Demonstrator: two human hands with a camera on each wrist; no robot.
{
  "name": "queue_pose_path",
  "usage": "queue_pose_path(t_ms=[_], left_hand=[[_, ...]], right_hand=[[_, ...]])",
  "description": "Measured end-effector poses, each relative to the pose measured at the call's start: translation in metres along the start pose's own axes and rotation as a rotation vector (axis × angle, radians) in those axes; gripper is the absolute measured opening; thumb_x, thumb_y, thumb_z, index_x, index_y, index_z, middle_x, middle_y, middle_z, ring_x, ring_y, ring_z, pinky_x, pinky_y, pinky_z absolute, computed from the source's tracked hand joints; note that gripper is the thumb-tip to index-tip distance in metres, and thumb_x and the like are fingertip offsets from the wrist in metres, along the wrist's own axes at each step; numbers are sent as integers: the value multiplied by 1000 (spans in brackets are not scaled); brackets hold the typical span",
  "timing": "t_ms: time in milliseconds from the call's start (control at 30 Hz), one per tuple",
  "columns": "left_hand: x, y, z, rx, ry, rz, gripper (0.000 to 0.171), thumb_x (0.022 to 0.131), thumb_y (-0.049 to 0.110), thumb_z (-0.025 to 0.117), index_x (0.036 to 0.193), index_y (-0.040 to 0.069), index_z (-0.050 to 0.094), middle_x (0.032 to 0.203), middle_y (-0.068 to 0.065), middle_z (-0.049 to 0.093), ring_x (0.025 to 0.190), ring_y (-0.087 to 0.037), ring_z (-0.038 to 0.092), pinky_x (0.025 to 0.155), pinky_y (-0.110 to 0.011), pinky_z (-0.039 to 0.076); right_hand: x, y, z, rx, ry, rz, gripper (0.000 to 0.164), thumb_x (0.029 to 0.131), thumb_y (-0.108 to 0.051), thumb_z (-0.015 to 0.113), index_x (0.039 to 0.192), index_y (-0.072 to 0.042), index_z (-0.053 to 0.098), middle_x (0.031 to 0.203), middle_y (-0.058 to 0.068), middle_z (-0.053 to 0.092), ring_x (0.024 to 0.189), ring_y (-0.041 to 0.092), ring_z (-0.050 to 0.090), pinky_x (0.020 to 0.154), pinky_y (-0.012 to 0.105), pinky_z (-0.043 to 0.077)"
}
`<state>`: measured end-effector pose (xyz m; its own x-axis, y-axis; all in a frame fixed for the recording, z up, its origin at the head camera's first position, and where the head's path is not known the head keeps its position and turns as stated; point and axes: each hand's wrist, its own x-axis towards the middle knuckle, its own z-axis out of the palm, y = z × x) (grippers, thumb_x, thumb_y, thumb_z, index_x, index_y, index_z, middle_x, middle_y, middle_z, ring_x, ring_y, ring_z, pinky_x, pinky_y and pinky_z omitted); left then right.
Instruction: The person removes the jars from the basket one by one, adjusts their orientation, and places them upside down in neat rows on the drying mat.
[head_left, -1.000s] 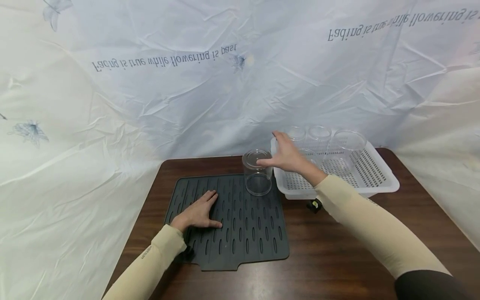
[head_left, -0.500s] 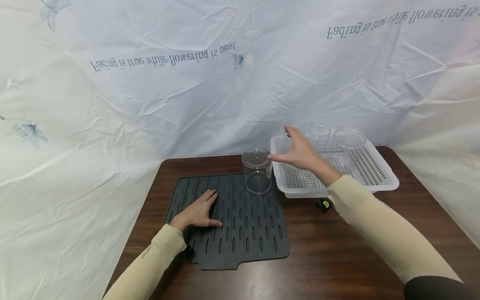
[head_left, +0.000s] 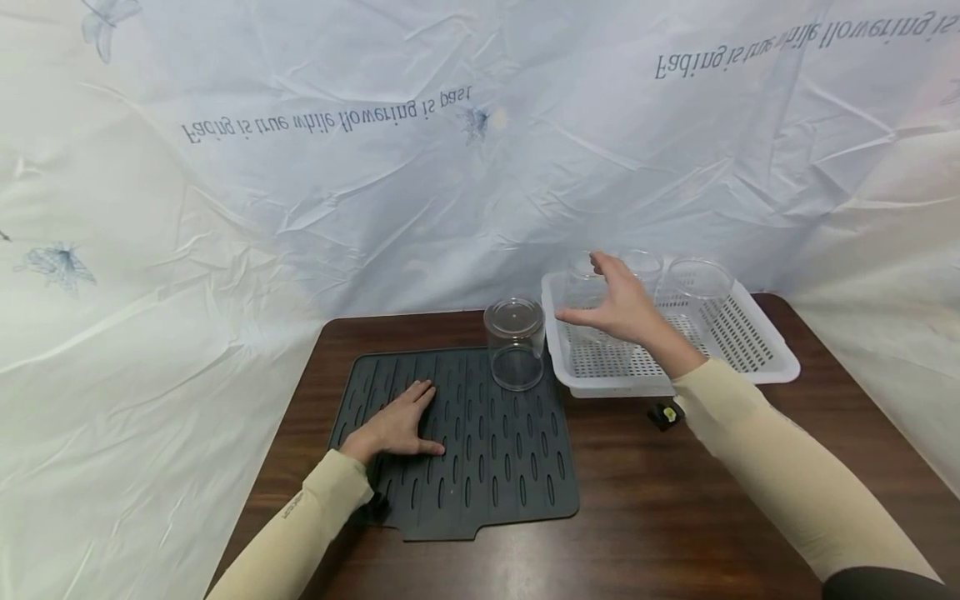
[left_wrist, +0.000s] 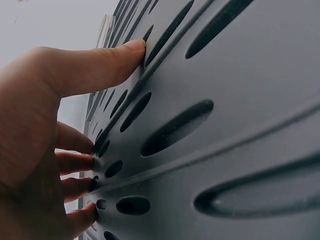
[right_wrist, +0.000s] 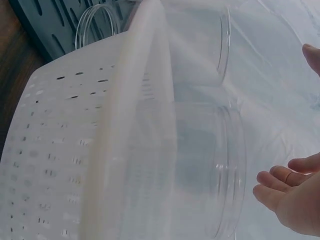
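Dark grey, a slotted mat [head_left: 495,479] lies near the left edge of the worktop [head_left: 637,517]; the left hand [head_left: 393,425] rests on the mat's left side, fingers and thumb spread. Beyond that hand and to its right, a clear cup [head_left: 516,354] stands at the mat's far right corner. Just beside it, the right hand [head_left: 622,310], thumb and fingers wide apart, hangs over the left half of a white basket [head_left: 622,388], apart from the clear cups [head_left: 701,279] along the basket's far edge.
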<state>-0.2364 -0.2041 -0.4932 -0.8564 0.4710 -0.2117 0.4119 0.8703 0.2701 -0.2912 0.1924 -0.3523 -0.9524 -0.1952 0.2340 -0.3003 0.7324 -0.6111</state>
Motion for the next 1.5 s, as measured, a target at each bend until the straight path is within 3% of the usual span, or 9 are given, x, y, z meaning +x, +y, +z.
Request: queue_pose_path(t_ms=[967, 1300, 1500], left_hand=[[-3, 2, -3, -29, 0, 23, 107, 77, 57, 76, 153, 1, 27, 160, -18, 21, 149, -37, 17, 115, -54, 28], [-4, 2, -2, -40, -3, 25, 106, 77, 58, 75, 153, 1, 26, 161, -18, 20, 149, -36, 16, 116, -55, 28], [-2, 0, -2, -33, -6, 24, 107, 77, 59, 75, 154, 2, 26, 161, -17, 19, 150, -36, 15, 116, -54, 28]], right_hand=[[-31, 43, -3, -3, 65, 67, 123, 66, -59, 84, 156, -7, 18, 152, 24, 34, 137, 45, 34, 105, 69, 32], [-40, 55, -1, -2, 56, 72, 118, 67, -57, 84, 152, 0, 25, 149, 27, 35, 134, 48, 35, 105, 69, 32], [-47, 62, 2, -10, 35, 85, 115, 68, -55, 84, 150, 3, 28, 146, 28, 37, 129, 47, 40, 101, 66, 38]])
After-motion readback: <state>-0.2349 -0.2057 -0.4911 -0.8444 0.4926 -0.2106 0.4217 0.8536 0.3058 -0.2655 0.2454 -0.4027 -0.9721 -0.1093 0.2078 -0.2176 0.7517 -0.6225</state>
